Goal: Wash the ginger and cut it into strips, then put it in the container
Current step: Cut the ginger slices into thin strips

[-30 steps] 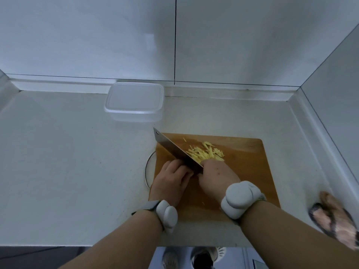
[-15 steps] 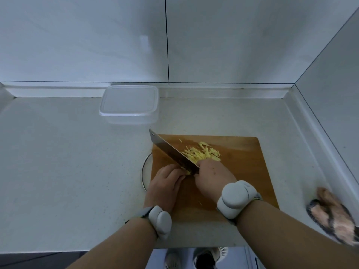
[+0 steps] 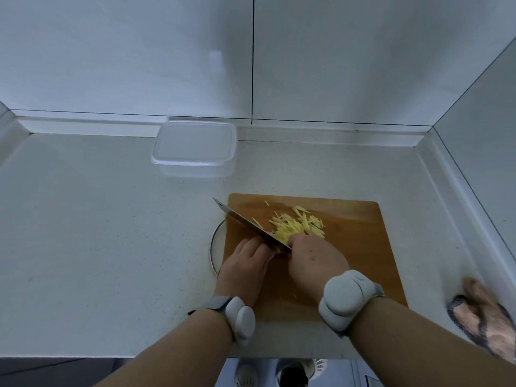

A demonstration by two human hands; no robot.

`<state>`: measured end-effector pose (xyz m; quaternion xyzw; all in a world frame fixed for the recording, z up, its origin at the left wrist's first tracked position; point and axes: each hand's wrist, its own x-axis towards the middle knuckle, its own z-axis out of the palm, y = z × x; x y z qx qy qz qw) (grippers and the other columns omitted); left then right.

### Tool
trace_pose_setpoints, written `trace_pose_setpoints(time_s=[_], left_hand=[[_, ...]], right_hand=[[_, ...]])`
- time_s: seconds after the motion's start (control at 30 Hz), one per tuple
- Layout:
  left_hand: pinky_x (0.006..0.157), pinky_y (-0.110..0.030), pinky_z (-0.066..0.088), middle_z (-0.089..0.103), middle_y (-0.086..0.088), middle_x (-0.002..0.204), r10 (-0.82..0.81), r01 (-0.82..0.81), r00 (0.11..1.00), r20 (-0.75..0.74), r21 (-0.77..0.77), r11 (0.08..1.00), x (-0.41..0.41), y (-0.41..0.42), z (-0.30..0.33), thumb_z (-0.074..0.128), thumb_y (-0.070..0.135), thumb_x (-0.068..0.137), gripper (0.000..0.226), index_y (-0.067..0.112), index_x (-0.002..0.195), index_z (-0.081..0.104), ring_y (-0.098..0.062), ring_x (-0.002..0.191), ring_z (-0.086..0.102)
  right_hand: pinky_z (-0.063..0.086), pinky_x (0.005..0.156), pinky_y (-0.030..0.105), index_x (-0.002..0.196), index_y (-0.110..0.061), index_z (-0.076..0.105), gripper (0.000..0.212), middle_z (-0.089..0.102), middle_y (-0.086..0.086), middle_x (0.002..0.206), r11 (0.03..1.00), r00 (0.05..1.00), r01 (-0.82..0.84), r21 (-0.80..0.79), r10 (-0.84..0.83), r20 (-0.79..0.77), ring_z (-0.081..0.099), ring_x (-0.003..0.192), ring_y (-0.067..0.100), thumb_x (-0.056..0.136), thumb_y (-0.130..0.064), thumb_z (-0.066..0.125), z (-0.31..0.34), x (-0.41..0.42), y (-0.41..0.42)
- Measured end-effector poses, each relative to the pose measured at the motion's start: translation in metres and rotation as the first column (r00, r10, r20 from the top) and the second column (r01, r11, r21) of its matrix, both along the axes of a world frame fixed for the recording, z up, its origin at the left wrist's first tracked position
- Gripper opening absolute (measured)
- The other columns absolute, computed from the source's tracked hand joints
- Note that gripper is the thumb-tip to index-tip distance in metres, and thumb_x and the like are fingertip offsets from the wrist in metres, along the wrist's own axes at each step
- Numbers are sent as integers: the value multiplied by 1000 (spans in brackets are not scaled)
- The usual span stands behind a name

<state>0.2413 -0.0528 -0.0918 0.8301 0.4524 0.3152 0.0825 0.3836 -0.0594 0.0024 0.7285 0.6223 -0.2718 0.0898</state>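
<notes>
A pile of yellow ginger strips (image 3: 297,224) lies on the wooden cutting board (image 3: 360,247). My right hand (image 3: 314,261) grips the handle of a cleaver (image 3: 245,223), whose blade slants across the board's left part with its edge down. My left hand (image 3: 245,262) sits curled just left of the blade, fingertips pressing a small uncut piece of ginger that is mostly hidden. A clear plastic container (image 3: 195,148) stands behind the board, near the wall.
A white counter (image 3: 97,233) runs to tiled walls at the back and right. A round metal rim (image 3: 213,244) shows under the board's left edge. A brown and grey cloth (image 3: 485,317) lies at the right. The counter's front edge is near my forearms.
The view has shifted slightly. Both hands and the cleaver stay at the same spot on the board, the blade still down by my left fingertips.
</notes>
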Motion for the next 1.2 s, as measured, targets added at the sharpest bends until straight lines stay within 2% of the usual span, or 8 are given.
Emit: trace_pose_setpoints(time_s=[0.13, 0.23, 0.47, 0.6, 0.9, 1.07, 1.2], left_hand=[[63, -28, 54, 67, -4, 96, -9, 9, 1000, 16, -16, 1000, -1, 0, -1, 49, 26, 92, 24, 13, 91, 69, -21, 85, 61], [61, -27, 53, 67, -3, 94, 5, -5, 1000, 8, -9, 1000, -1, 0, 1, 49, 26, 91, 25, 14, 90, 70, -20, 83, 60], [63, -27, 52, 67, -5, 95, 2, -2, 1000, 23, 9, 1000, 0, 1, -1, 50, 25, 90, 23, 13, 92, 69, -20, 86, 57], [61, -27, 53, 67, -4, 94, -2, 2, 1000, 11, -20, 1000, -2, 0, 1, 48, 27, 91, 25, 14, 92, 70, -22, 81, 61], [69, -25, 49, 66, -3, 97, 11, -6, 997, 80, -55, 998, -2, -1, 0, 49, 29, 91, 23, 15, 93, 68, -19, 87, 58], [64, -25, 49, 66, -4, 94, -11, 13, 998, 56, -23, 1000, -1, 1, 0, 48, 27, 91, 24, 14, 91, 69, -18, 85, 56], [63, -22, 46, 65, -3, 89, 15, -14, 999, 45, -14, 1000, -1, 0, 1, 47, 28, 91, 26, 13, 88, 68, -20, 80, 58]], right_hand=[[53, 67, 34, 100, -16, 61, 16, 64, 7, 89, 1000, 999, 10, 6, -10, -44, 65, 81, 26, 98, -12, 46, 2, 3, 5], [55, 72, 35, 100, -17, 62, 16, 64, 6, 89, 1000, 1000, 11, -11, -12, -21, 65, 80, 25, 98, -13, 47, 3, 4, 4], [51, 66, 34, 105, -16, 61, 18, 62, 5, 89, 1000, 999, 7, 28, -6, -34, 60, 74, 23, 98, -12, 45, -2, -7, 5], [58, 75, 35, 103, -17, 62, 18, 64, 6, 90, 1000, 999, 26, 3, -26, -34, 64, 78, 23, 98, -12, 46, 4, -1, 5], [55, 72, 36, 101, -17, 59, 14, 62, 6, 90, 1000, 999, 25, 19, -24, -30, 63, 79, 25, 100, -13, 45, -4, -5, 3], [52, 67, 35, 105, -13, 61, 17, 64, 10, 94, 1000, 998, 13, -17, -14, -57, 64, 81, 27, 99, -10, 45, 0, -2, 4], [45, 60, 30, 103, -12, 64, 18, 65, 10, 93, 1000, 1000, 2, -4, -2, -24, 56, 70, 23, 97, -10, 46, 8, 0, 3]])
